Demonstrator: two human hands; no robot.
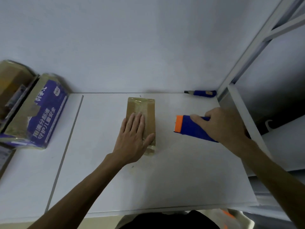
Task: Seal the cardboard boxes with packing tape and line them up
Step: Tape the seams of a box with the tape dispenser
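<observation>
Taped brown box point(140, 106) lies flat, blue dispenser point(189, 128) near.

Small flat brown cardboard box point(142, 106) sits mid white table point(102, 179), left hand point(132, 138) on it; blue-and-orange plastic tape dispenser point(189, 128) to its right, in right hand point(222, 124); blue utility knife point(203, 93) behind, at the wall; purple-printed cardboard carton point(41, 113) far left.

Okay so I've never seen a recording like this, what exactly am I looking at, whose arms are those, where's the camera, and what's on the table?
There is no machine here. These are a person's two bare arms, filmed by one wide-angle camera worn on their head and looking down at a white table. The left hand lies flat on a small cardboard box with clear tape along its top. The right hand grips what looks like a blue tape dispenser with an orange edge. A blue utility knife lies by the far wall. A bigger box with purple print sits at the left.
</observation>
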